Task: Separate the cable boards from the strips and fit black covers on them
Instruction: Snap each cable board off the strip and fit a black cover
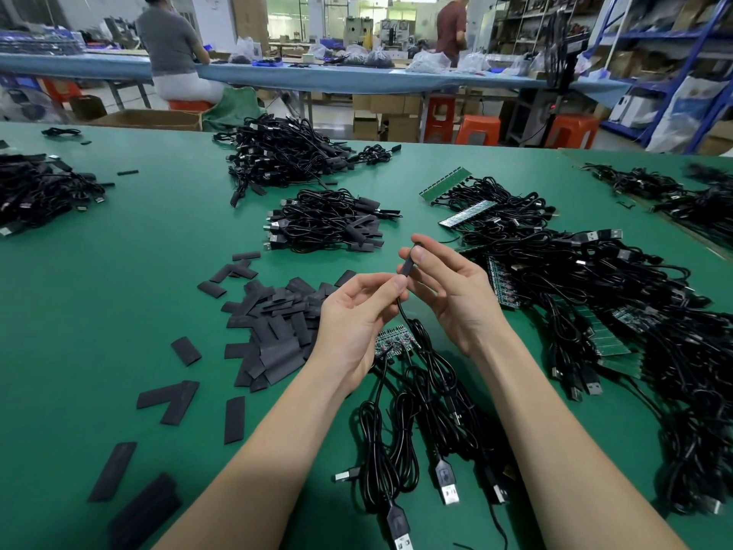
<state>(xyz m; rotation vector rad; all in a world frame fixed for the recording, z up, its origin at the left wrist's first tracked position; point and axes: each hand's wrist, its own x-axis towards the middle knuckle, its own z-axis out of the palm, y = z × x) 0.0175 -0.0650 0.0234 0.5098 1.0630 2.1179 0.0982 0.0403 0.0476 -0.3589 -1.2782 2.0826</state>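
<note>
The green surface [119, 271] is zoned around the loose black covers [273, 331]: unprocessed strips [595, 335] right of them, finished cables [325, 224] beyond, apparently for short reaches. Above the covers' right edge, the right hand [448, 287] pinches a covered board [407, 264] while the left hand [357, 311] pinches its cable [400, 307], likely seating the cover.

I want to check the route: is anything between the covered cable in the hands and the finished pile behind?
Nothing visible blocks it. The covered board, held by both the left hand and right hand, has only bare table before the finished pile.
</note>
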